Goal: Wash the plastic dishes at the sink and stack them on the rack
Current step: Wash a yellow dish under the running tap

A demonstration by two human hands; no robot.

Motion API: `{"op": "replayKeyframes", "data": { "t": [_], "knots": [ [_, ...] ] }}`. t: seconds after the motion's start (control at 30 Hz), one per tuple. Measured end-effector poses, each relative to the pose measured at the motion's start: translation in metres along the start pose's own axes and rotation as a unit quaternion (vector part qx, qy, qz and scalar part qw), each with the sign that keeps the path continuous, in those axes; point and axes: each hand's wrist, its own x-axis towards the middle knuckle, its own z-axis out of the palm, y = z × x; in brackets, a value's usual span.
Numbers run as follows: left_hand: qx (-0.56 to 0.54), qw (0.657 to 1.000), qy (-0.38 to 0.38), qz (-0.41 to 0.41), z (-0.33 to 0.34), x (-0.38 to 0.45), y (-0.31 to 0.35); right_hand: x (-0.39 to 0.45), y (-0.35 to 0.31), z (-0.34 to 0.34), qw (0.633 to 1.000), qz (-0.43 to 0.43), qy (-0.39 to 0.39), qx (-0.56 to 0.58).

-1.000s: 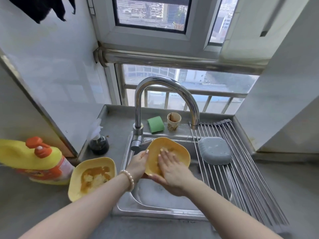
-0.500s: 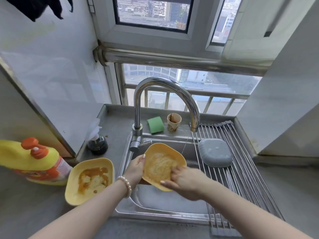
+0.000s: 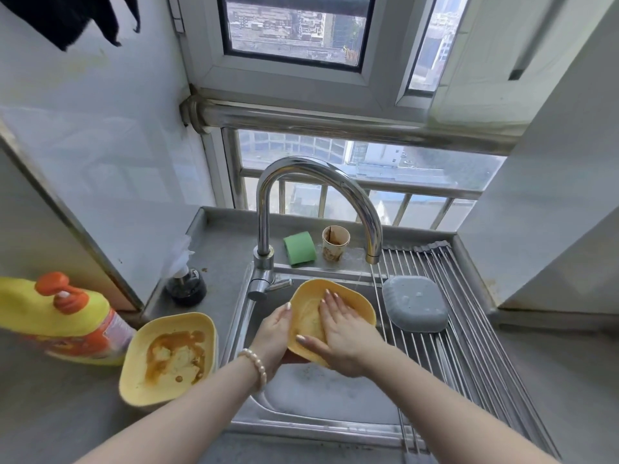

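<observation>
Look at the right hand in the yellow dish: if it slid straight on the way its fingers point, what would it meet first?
The right hand points up-left across the yellow dish, so it would probably meet that dish's far rim first, then the faucet base beyond it; depth is unclear.

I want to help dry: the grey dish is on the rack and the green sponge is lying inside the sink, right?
Not quite. The head view shows the green sponge on the ledge behind the sink, beside the paper cup. The grey dish is on the rack.
</observation>
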Motion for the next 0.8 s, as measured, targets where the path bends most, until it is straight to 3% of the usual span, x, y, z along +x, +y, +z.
{"op": "replayKeyframes", "data": {
  "t": [0.13,0.27,0.33,0.43,0.5,0.57,0.63,0.8],
  "knots": [
    [-0.042,0.998,-0.042,-0.007,0.002,0.004,-0.005,0.01,-0.024,0.001,0.987,-0.067,-0.022,0.141],
    [-0.048,0.999,-0.013,0.012,-0.004,0.007,0.004,-0.01,-0.027,-0.008,0.956,-0.155,-0.1,0.226],
    [-0.029,0.999,-0.001,0.024,-0.005,0.008,0.007,-0.024,-0.022,-0.015,0.951,-0.169,-0.146,0.216],
    [0.007,0.999,0.02,0.034,-0.007,0.006,0.009,-0.037,-0.005,-0.025,0.97,-0.115,-0.179,0.115],
    [0.028,0.998,0.026,0.047,-0.009,0.004,0.011,-0.038,0.008,-0.023,0.987,-0.076,-0.143,-0.023],
    [0.036,0.998,0.01,0.052,-0.01,0.002,0.012,-0.03,0.015,-0.015,0.993,-0.02,-0.075,-0.091],
    [0.026,0.998,-0.006,0.048,-0.008,0.002,0.009,-0.016,0.011,-0.007,0.998,0.016,-0.024,-0.052],
    [-0.047,0.998,-0.046,0.007,0.0,0.007,0.003,0.008,-0.035,0.009,0.987,-0.052,0.019,0.153]
  ]
}}
